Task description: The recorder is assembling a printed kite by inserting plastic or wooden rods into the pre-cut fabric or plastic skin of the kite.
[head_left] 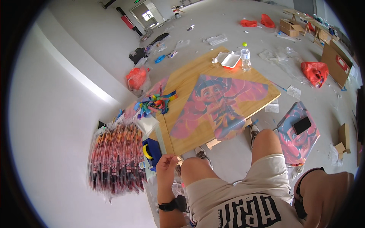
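My left hand [166, 165] is raised beside the table's near left corner, fingers curled with thumb against them; whether anything small is pinched there I cannot make out. Close to it stands a blue tape dispenser [153, 154] with a yellow roll. My right hand [327, 195] is large and near the camera at the lower right, a dark band at its wrist; its fingers are mostly out of sight. A triangular printed kite [220, 102] in pink, red and dark blue lies spread on the wooden table [186, 81], its lower flap over the near edge.
Rainbow ribbons [156, 104] are heaped on the table's left. Behind the kite stand a white tray [230, 59] and a water bottle [245, 57]. Many plastic-wrapped kites [116, 157] lie left. A black phone [302, 125] rests on a printed-covered stool [291, 142]. Red bags [315, 73] litter the floor.
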`<state>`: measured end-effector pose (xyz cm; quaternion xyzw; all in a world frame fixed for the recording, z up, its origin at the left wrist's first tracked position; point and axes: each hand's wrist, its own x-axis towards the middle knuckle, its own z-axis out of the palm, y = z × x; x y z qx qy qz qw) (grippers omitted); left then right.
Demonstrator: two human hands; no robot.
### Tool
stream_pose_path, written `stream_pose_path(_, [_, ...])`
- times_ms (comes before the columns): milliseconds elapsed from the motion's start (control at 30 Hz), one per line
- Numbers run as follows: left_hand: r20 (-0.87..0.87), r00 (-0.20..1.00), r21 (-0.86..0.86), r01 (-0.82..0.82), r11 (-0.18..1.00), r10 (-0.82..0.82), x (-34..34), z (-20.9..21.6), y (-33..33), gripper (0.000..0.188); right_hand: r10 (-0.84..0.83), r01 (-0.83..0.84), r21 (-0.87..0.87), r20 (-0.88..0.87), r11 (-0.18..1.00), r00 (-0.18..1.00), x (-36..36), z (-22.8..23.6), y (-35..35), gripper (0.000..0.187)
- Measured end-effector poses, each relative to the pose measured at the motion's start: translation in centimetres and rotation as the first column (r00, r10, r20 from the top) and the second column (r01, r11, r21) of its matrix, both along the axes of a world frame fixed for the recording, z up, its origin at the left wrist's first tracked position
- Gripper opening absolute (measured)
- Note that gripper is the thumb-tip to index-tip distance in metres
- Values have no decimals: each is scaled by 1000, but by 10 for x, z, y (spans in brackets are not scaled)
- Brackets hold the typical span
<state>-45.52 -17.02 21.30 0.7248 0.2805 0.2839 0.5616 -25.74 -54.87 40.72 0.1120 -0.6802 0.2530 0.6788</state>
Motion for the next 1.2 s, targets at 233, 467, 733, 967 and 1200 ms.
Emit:
stream_pose_path(233, [-66, 966, 198, 259, 945, -251, 66, 46, -40, 8, -628, 507, -680, 88, 529, 774, 59, -89, 59, 24])
stream_pose_path(467, [-122, 895, 366, 443, 819, -430, 160, 56, -61, 7, -662, 849, -520, 669, -92, 338, 93, -153, 141, 33])
stream_pose_path(733, [-134, 928, 417, 370, 830, -347, 227, 31, -41, 8, -717, 778, -595, 631, -201, 298, 145, -189, 177, 12])
stream_pose_path(967, [-24, 984, 546, 163, 822, -179, 296, 6, -12, 15, -843, 686, -699, 480, -200, 243, 196, -212, 223, 14])
stream_pose_path(1200, [101, 981, 388, 115, 915, -166, 380, 15, 25, 15, -903, 325, -945, 115, 29, 415, 269, -217, 272, 12])
